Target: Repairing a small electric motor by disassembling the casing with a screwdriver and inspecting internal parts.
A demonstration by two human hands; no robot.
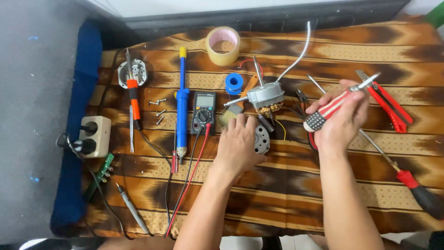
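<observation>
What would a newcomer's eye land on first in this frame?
Probably the right hand, raised right of centre and gripping a red-and-white striped screwdriver. Next, the left hand resting on the patterned brown cloth beside a small grey motor with a white cable. Further left lie a blue desoldering pump and a black multimeter.

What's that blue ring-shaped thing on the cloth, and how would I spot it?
Start at the roll of tan tape at the far edge of the brown patterned cloth. Just nearer, slightly right, stands a small blue spool, between the multimeter and the grey motor. It is the only short, round blue item; the other blue tool is long.
</observation>
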